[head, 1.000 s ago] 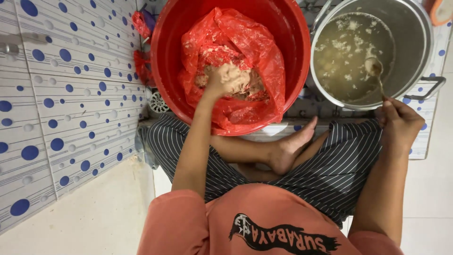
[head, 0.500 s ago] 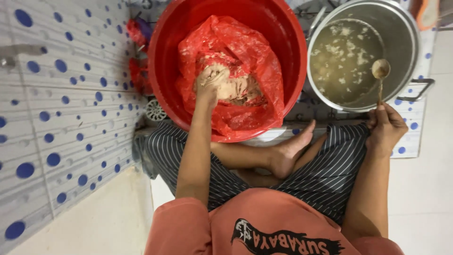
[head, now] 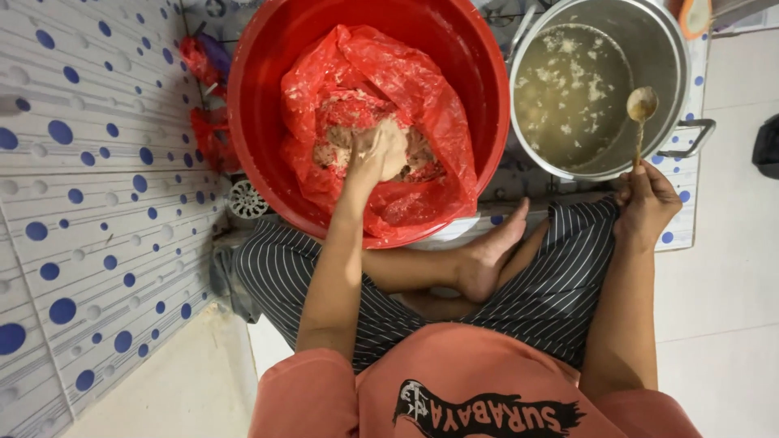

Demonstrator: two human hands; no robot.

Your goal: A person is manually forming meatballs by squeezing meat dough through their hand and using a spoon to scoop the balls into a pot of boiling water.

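Head view: left hand (head: 375, 154) closed on soft, sticky paste (head: 398, 144) in red bag (head: 422, 89), right hand (head: 645, 203) pinching spoon (head: 641, 105) handle over pot (head: 657, 49), best scooped from underneath

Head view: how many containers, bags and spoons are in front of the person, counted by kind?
Red basin: 1
Metal pot: 1
Red plastic bag: 1
Spoon: 1, held by the right hand
Total: 4
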